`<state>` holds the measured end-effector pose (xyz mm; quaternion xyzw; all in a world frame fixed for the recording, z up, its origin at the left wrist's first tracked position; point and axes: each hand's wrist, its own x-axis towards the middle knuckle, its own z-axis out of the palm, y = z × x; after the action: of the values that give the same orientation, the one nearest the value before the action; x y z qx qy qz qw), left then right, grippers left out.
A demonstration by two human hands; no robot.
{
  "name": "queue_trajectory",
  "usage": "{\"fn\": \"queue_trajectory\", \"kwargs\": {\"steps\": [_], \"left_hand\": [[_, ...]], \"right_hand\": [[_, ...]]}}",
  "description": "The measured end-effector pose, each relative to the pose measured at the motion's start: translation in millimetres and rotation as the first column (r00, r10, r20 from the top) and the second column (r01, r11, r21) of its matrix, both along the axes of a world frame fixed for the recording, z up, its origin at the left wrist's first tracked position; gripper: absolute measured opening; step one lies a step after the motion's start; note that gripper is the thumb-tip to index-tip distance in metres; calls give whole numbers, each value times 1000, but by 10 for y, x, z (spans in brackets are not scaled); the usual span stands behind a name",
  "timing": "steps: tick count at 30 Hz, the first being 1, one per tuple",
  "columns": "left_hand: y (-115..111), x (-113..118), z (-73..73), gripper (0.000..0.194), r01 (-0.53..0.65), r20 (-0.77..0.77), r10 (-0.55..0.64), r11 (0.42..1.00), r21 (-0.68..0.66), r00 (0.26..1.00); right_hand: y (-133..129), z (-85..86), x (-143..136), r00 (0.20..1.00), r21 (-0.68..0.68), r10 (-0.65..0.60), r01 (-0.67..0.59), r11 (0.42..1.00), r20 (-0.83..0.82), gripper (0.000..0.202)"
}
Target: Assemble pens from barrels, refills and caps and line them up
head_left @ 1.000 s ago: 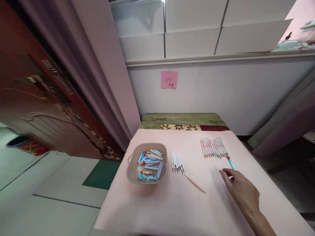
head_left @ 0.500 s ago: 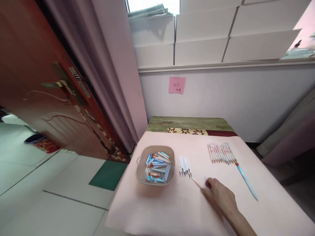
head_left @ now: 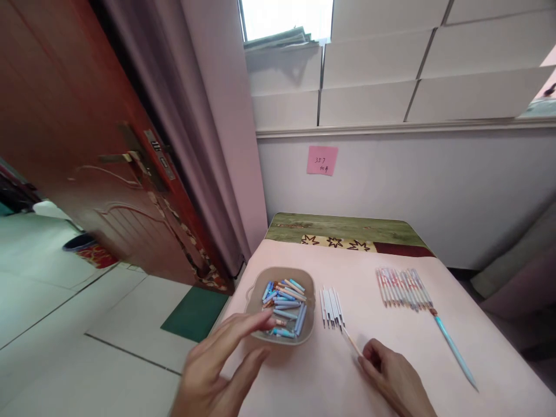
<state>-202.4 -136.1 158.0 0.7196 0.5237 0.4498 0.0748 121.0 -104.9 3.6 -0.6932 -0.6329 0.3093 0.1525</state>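
My left hand (head_left: 226,362), thumb and fingers apart and holding nothing, reaches over the near left edge of a beige bowl (head_left: 257,284). Inside the bowl lie several blue, orange and brown pen parts (head_left: 284,298). My right hand (head_left: 388,370) pinches the near end of a thin pale stick (head_left: 353,341); its far end points at a row of slim white refills (head_left: 331,307) right of the bowl. Several clear pens with red print (head_left: 402,288) lie side by side further right. A light blue pen with a brown top (head_left: 454,348) lies slanted beside them.
A pink cloth (head_left: 304,382) covers the table, whose green patterned far end (head_left: 343,225) meets the wall. Left of the table are a red door (head_left: 108,191), a purple curtain (head_left: 200,133) and a green mat (head_left: 195,313).
My left hand has come into view from below, over the bowl's near edge. My right hand has turned slightly and stays low on the cloth. The view has shifted a little.
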Motion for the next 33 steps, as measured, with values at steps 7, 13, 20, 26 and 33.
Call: {"fn": "queue_trajectory", "kwargs": {"steps": [7, 13, 20, 26, 33], "left_hand": [[393, 185, -1160, 38, 119, -296, -142, 988, -96, 944], [568, 260, -1388, 21, 153, -322, -185, 980, -125, 928], [690, 203, -1363, 19, 138, -329, -212, 962, -234, 920], [644, 203, -1277, 17, 119, -254, -198, 948, -294, 947], [870, 21, -1018, 23, -180, 14, 197, 921, -344, 980]], "right_hand": [[44, -48, -321, 629, -181, -192, 83, 980, -754, 35], [101, 79, -393, 382, -394, -398, 93, 914, -834, 45], [228, 29, -378, 293, -415, -414, 63, 908, -862, 46], [277, -70, -383, 295, -380, -380, 59, 923, -877, 45], [224, -95, -432, 355, -318, -320, 65, 946, -878, 44]]}}
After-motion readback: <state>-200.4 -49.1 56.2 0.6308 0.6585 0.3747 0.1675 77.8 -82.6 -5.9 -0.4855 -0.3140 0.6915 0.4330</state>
